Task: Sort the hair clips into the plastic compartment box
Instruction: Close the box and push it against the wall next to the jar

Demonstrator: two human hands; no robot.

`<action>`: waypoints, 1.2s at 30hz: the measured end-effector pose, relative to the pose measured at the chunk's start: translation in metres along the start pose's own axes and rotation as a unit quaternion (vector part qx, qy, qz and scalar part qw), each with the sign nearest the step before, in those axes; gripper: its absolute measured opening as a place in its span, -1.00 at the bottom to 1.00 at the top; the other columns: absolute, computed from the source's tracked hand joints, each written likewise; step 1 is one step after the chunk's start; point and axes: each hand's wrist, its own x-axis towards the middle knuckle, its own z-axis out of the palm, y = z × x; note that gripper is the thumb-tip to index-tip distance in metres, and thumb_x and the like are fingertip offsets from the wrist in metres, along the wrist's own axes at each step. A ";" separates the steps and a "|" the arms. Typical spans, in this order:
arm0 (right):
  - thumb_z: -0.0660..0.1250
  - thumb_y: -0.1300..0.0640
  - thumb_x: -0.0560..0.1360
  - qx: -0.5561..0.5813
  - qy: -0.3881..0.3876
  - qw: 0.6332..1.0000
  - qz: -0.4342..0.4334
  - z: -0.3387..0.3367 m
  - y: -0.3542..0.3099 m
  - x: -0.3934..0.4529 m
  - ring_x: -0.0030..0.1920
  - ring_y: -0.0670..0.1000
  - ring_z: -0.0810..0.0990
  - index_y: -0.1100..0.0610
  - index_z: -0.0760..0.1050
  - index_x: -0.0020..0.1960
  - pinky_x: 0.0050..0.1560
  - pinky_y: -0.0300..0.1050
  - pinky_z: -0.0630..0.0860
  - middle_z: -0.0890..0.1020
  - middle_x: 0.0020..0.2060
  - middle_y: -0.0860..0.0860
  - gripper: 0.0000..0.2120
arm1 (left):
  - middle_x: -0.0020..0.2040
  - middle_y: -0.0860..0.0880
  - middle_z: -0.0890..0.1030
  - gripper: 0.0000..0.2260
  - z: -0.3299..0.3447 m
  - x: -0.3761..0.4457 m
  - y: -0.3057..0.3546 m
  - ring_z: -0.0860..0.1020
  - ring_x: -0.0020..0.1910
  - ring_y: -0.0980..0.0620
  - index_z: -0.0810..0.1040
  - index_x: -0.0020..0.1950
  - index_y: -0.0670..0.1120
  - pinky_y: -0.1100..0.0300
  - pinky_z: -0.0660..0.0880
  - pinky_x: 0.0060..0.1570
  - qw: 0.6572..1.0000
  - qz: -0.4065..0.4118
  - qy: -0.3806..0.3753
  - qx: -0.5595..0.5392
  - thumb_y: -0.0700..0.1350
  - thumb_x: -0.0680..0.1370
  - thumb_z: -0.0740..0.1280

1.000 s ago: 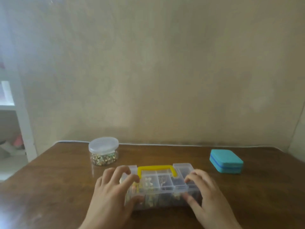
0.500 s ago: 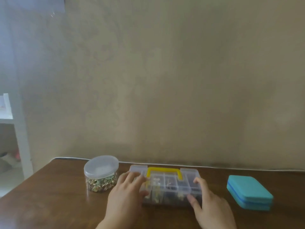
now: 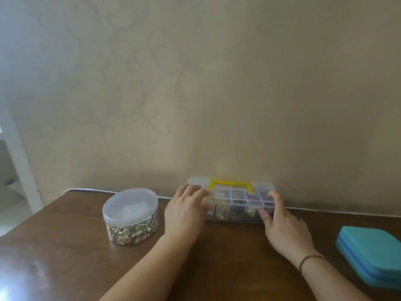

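Box (image 3: 236,205) pushed back to wall by hands; jar (image 3: 130,216) left, case (image 3: 371,253) right.

My left hand (image 3: 184,216) and right hand (image 3: 282,222) grip the two ends of the clear compartment box (image 3: 235,205), fingers over its lid, thumbs on its front. Its yellow handle (image 3: 231,185) faces the wall. On the wooden table (image 3: 65,257), a lidded round jar (image 3: 130,216) of gold trinkets stands left, a teal case (image 3: 373,253) right.

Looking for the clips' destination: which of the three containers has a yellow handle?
The clear compartment box held by both hands; the round jar and teal case have none.
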 end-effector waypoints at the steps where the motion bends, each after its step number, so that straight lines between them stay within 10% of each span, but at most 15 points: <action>1: 0.01 -0.13 0.61 0.016 -0.017 1.000 0.002 -0.001 0.000 0.000 -0.11 0.06 0.62 -0.14 -0.05 0.42 -0.02 0.06 0.54 0.53 -0.16 -0.08 -0.56 | 0.23 0.07 0.60 -0.70 -0.004 0.000 0.003 0.50 0.31 -0.06 0.62 0.18 0.13 0.10 0.50 0.06 1.000 -0.002 -0.022 0.007 0.02 0.45 0.48; 3: 0.07 -0.15 0.60 0.020 -0.065 0.998 0.016 -0.010 -0.002 -0.002 -0.20 0.06 0.61 -0.13 -0.05 0.43 -0.23 -0.01 0.54 0.56 -0.20 -0.02 -0.51 | 0.56 0.03 0.24 -0.48 -0.014 -0.003 0.003 0.10 0.57 -0.08 0.33 0.47 0.19 0.00 0.16 0.45 0.994 -0.021 -0.106 0.030 0.15 0.53 0.34; 7: 0.12 -0.27 0.52 -0.230 -0.077 0.970 -0.008 -0.052 -0.034 -0.015 0.09 0.06 0.62 -0.15 0.09 0.43 -0.02 -0.07 0.54 0.63 0.09 -0.02 -0.46 | 0.58 0.00 -0.35 -0.16 -0.053 -0.023 -0.024 -0.40 0.53 -0.14 -0.17 0.59 0.18 -0.14 -0.21 0.51 0.988 -0.066 -0.125 0.070 0.37 0.48 0.22; 10: 0.16 -0.25 0.51 -0.197 0.002 0.973 -0.118 -0.052 -0.087 -0.033 0.03 -0.03 0.63 -0.15 0.30 0.31 -0.07 -0.11 0.54 0.64 -0.03 -0.10 -0.59 | 0.62 -0.08 -0.08 -0.19 -0.079 -0.045 -0.071 -0.15 0.58 -0.13 0.04 0.58 0.09 -0.07 -0.08 0.51 0.992 -0.116 0.052 0.002 0.41 0.42 0.16; 12: 0.30 -0.23 0.46 -0.001 -0.082 0.982 -0.169 -0.024 -0.123 -0.038 0.01 -0.08 0.60 -0.20 0.29 0.34 0.01 -0.12 0.55 0.62 -0.03 -0.14 -0.51 | 0.59 -0.09 0.09 -0.21 -0.091 -0.059 -0.103 0.02 0.57 -0.08 0.17 0.55 0.00 0.00 0.02 0.50 0.969 -0.204 0.098 -0.104 0.41 0.46 0.19; 16: 0.44 -0.17 0.38 0.217 -0.248 0.931 -0.159 0.045 -0.186 -0.044 0.35 -0.03 0.42 -0.20 -0.05 0.50 0.37 -0.14 0.31 0.41 0.37 -0.04 -0.12 | 0.44 0.00 0.42 -0.13 -0.105 -0.076 -0.145 0.38 0.43 0.03 0.19 0.55 0.02 0.12 0.29 0.39 0.897 -0.329 -0.018 -0.296 0.44 0.37 0.27; 20: 0.45 -0.20 0.35 0.245 -0.180 0.945 -0.121 0.081 -0.213 -0.043 0.34 0.03 0.43 -0.18 -0.02 0.49 0.31 -0.07 0.39 0.45 0.35 -0.01 -0.12 | 0.04 0.41 0.59 -0.37 -0.102 -0.086 -0.148 0.53 0.04 0.47 0.36 0.35 0.24 0.34 0.48 0.14 0.915 -0.267 -0.099 -0.286 0.29 0.32 0.44; 29: 0.43 -0.19 0.41 0.255 0.020 0.951 -0.172 -0.009 -0.169 -0.020 0.26 -0.01 0.51 -0.25 0.13 0.37 0.20 0.01 0.53 0.52 0.28 -0.05 -0.33 | 0.14 0.12 0.67 -0.19 -0.117 -0.018 -0.076 0.62 0.12 0.19 0.47 0.39 0.08 0.13 0.58 0.12 0.916 -0.176 0.000 -0.360 0.35 0.20 0.50; 36: 0.34 -0.04 0.52 0.177 -0.029 0.978 -0.108 -0.021 -0.105 0.011 0.18 0.08 0.54 -0.13 0.07 0.29 0.06 -0.10 0.47 0.53 0.25 0.07 -0.49 | 0.32 0.02 0.55 -0.35 -0.058 0.023 -0.021 0.54 0.21 0.10 0.35 0.47 0.03 0.12 0.49 0.24 0.915 -0.172 -0.107 -0.350 0.07 0.43 0.51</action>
